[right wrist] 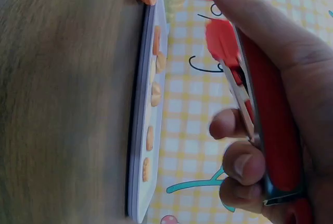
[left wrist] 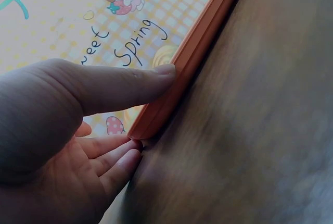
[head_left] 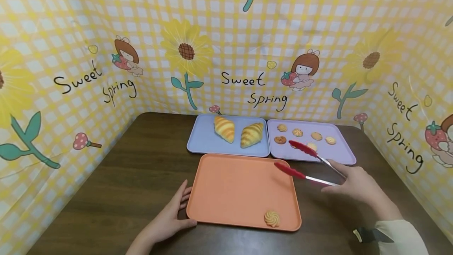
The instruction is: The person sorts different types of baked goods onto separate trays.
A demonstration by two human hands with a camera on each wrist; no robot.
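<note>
In the head view my left hand is at the near left corner of an orange tray. Its fairly straight thumb and fingers touch the tray's edge, also seen in the left wrist view. A swirled cookie lies near the tray's front right corner. My right hand grips a pair of red-tipped tongs with metal arms. Nothing is between the tong tips, which are spread apart. One tip overlaps cookies on the lilac tray, the other the orange tray's far right corner.
Several small cookies are spread over the lilac tray at the back right. Beside it, a blue tray carries two croissants. All trays stand on a dark wooden table, with a yellow checked cloth around it.
</note>
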